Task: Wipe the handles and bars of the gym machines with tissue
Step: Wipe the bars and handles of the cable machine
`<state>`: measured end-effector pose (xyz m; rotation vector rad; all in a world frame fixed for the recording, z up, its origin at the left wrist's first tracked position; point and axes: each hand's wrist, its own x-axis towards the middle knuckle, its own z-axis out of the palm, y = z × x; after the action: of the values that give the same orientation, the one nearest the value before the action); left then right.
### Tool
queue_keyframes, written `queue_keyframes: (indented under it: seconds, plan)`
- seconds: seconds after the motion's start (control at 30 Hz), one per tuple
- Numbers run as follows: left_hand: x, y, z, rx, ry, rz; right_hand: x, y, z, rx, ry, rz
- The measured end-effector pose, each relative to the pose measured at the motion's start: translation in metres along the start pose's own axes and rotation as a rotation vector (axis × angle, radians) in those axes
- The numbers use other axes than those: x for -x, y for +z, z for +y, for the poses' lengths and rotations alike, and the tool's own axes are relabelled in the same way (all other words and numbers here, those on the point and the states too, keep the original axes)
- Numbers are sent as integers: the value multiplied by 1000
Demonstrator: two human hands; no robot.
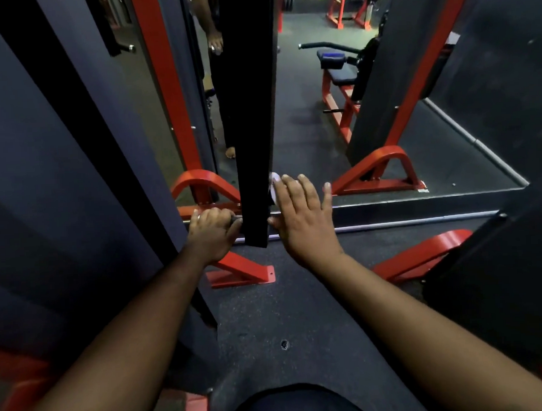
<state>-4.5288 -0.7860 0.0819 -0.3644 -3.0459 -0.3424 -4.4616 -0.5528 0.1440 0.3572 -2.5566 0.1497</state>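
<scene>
A tall black post [251,144] stands straight up in the middle, and both hands are down at its lower end. The left hand [213,235] is on the left side of the post. Its fingers curl around a short dark handle [237,220] that sticks out from the post, so it grips that handle tight.

The right hand [301,216] is on the right side of the post. Its fingers are straight and spread wide. A white tissue [274,182] peeks out past the fingertips and lies between the hand and the right edge of the post. The flat hand presses the tissue against the post. Most of the tissue is hidden under the fingers, so only a small white bit shows at the top.

Behind the post is a big mirror [306,126] with a shiny strip along its bottom. A red curved foot [383,169] of a gym machine shows in it on the right. A red foot plate [245,276] sits on the dark speckled floor [283,313] just under the left hand. Farther back in the mirror there is a bench with a blue pad [331,59] on a red frame. Both bare arms reach out from the bottom of the view.
</scene>
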Motion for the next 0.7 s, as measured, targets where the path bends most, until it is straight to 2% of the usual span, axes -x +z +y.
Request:
queue_keyframes:
  seconds: [0.13, 0.2, 0.33, 0.43, 0.5, 0.6, 0.7]
  plan:
    - [0, -3, 2, 3, -20, -28, 23, 11, 32, -17, 1, 58]
    - [0, -5, 3, 8, -28, -33, 15, 6, 26, -24, 27, 10]
    - [-1, -3, 2, -11, -17, -42, -12, -12, -11, 192, -67, -137]
    - [-2, -3, 0, -2, -5, -29, -8, -11, 3, 199, -85, -117]
    - [-2, -4, 2, -18, -12, -21, 11, 2, 24, 86, -21, -45]
    - [-1, -5, 4, -27, -27, -6, 38, 16, 43, -262, 154, 25]
    - [-1, -3, 4, -4, -35, -4, 22, 2, 40, -460, 81, -31]
